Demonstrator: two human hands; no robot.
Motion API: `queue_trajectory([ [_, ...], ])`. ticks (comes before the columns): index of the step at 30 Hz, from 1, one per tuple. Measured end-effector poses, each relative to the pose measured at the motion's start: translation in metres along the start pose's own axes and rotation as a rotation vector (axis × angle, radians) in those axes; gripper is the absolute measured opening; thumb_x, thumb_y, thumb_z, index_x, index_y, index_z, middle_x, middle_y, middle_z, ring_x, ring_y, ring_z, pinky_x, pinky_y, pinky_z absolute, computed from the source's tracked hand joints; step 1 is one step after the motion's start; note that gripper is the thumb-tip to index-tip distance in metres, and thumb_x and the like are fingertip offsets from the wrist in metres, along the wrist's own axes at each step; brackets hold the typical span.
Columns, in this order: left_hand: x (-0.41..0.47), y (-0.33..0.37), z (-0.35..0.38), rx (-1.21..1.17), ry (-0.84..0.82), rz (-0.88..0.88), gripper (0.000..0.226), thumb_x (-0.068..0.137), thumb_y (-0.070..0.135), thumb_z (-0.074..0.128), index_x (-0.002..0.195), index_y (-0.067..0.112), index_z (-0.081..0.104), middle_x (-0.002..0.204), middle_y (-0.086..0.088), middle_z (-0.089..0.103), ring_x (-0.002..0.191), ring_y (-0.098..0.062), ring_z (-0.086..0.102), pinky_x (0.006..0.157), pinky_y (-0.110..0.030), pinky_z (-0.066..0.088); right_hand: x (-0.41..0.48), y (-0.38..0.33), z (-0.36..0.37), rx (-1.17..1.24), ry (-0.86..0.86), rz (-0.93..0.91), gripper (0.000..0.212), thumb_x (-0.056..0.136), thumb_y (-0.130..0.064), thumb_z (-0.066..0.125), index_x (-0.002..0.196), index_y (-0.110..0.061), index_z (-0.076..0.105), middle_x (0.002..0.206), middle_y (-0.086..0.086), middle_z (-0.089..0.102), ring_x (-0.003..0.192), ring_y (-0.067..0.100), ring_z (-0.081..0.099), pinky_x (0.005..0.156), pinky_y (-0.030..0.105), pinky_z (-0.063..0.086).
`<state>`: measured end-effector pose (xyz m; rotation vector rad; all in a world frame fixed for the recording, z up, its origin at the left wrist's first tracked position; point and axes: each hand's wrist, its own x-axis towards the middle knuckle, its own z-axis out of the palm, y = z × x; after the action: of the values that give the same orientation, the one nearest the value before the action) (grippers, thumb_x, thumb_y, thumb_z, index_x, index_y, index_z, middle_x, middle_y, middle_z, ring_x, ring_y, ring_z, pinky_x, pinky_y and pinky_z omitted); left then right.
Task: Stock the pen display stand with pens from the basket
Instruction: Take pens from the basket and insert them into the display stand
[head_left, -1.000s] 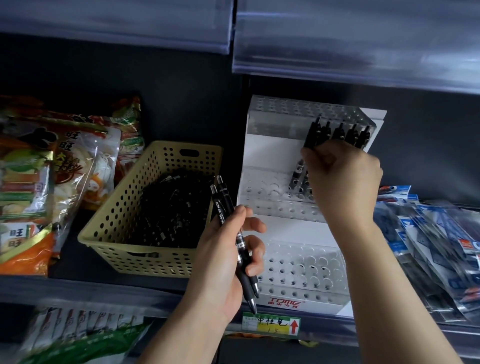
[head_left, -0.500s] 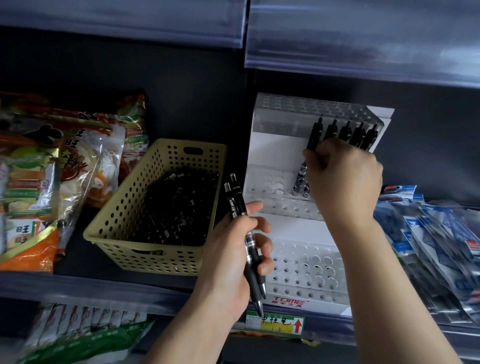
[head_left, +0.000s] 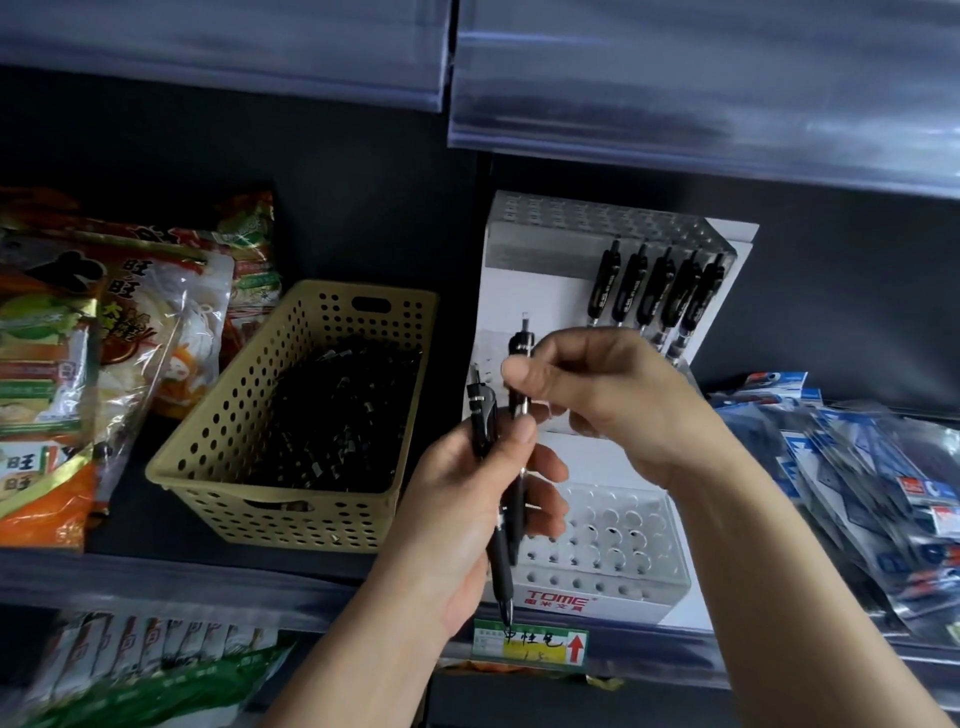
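A white tiered pen display stand (head_left: 602, 577) stands on the shelf, with several black pens (head_left: 660, 291) in its top tier at the right. Left of it sits a yellow perforated basket (head_left: 228, 436) full of black pens (head_left: 337, 415). In front of the stand my left hand (head_left: 467, 499) grips two black pens (head_left: 501, 566), tips pointing down. My right hand (head_left: 608, 395) pinches the upper part of one of those pens (head_left: 521, 343) just above my left hand.
Snack bags (head_left: 104, 364) fill the shelf left of the basket. Blue-and-black packaged items (head_left: 857, 493) lie slanted to the right of the stand. A shelf with clear price rails (head_left: 675, 93) hangs overhead. A green and yellow price tag (head_left: 535, 647) sits on the front rail.
My right hand has left the top tier, where a further pen now stands, and come down left to pinch a pen held by my left hand.
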<state>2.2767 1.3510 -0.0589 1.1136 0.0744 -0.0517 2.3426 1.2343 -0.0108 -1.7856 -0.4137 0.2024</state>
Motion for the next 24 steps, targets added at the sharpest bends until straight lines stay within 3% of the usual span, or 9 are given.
queue_trajectory([
  [3,0.003,-0.002,0.001,0.049,0.065,-0.002,0.032,0.076,0.033,0.058,0.095,0.007,0.063,0.064,-0.003,0.064,0.043,-0.013,0.047,0.039,-0.022,0.037,0.001,0.004,-0.006,0.051,0.076,-0.019,0.026,0.066,-0.038,0.072,0.065,-0.015,0.061,0.056,-0.003,0.058,0.047,0.007,0.047,0.041,0.015,0.033],
  [6,0.004,0.001,-0.001,-0.077,0.003,-0.017,0.027,0.078,0.033,0.054,0.086,0.010,0.064,0.063,-0.006,0.060,0.037,-0.010,0.036,0.037,-0.019,0.022,-0.001,0.006,-0.012,0.158,-0.112,-0.026,0.016,0.074,-0.026,0.067,0.078,-0.011,0.066,0.065,0.004,0.061,0.052,0.012,0.049,0.041,0.019,0.033],
  [9,0.002,0.005,-0.001,-0.140,-0.103,-0.072,0.028,0.081,0.033,0.052,0.080,0.011,0.069,0.061,-0.009,0.060,0.035,-0.011,0.036,0.037,-0.018,0.022,0.000,0.008,-0.018,0.242,-0.158,-0.009,0.013,0.068,-0.022,0.071,0.075,-0.012,0.066,0.067,0.007,0.059,0.054,0.013,0.051,0.042,0.019,0.035],
  [11,0.003,0.003,0.000,-0.134,-0.103,-0.102,0.032,0.082,0.034,0.050,0.086,0.006,0.063,0.060,-0.010,0.060,0.035,-0.013,0.039,0.037,-0.018,0.024,0.000,0.007,-0.019,0.268,-0.123,-0.039,0.013,0.066,-0.022,0.073,0.071,-0.013,0.064,0.066,0.006,0.061,0.056,0.014,0.055,0.042,0.020,0.037],
  [16,0.008,-0.002,-0.006,-0.120,0.045,-0.148,0.032,0.082,0.037,0.053,0.090,0.007,0.062,0.059,-0.006,0.059,0.035,-0.012,0.040,0.035,-0.018,0.023,0.001,0.000,-0.019,0.328,0.246,-0.237,0.008,0.077,-0.014,0.068,0.077,-0.012,0.061,0.066,-0.001,0.068,0.062,0.014,0.065,0.045,0.021,0.046],
  [20,0.008,-0.004,-0.009,-0.151,0.049,-0.191,0.031,0.086,0.036,0.051,0.093,0.007,0.062,0.058,-0.003,0.054,0.034,-0.009,0.035,0.036,-0.017,0.019,0.005,0.002,-0.021,0.272,0.575,-0.370,0.013,0.085,-0.007,0.068,0.076,-0.013,0.060,0.063,-0.004,0.067,0.061,0.013,0.064,0.048,0.023,0.049],
  [22,0.009,-0.004,-0.010,-0.167,0.039,-0.201,0.032,0.084,0.037,0.051,0.093,0.007,0.062,0.057,-0.003,0.052,0.033,-0.008,0.034,0.036,-0.016,0.018,0.008,0.005,-0.019,0.185,0.684,-0.407,0.016,0.084,-0.012,0.071,0.074,-0.019,0.062,0.065,-0.003,0.068,0.064,0.018,0.066,0.053,0.029,0.052],
  [24,0.009,-0.003,-0.010,-0.172,0.032,-0.197,0.034,0.083,0.037,0.051,0.094,0.007,0.061,0.057,-0.002,0.051,0.033,-0.008,0.033,0.035,-0.016,0.018,0.011,0.011,-0.016,0.078,0.766,-0.428,0.016,0.082,-0.018,0.072,0.072,-0.025,0.062,0.069,-0.001,0.069,0.068,0.025,0.067,0.059,0.042,0.055],
])
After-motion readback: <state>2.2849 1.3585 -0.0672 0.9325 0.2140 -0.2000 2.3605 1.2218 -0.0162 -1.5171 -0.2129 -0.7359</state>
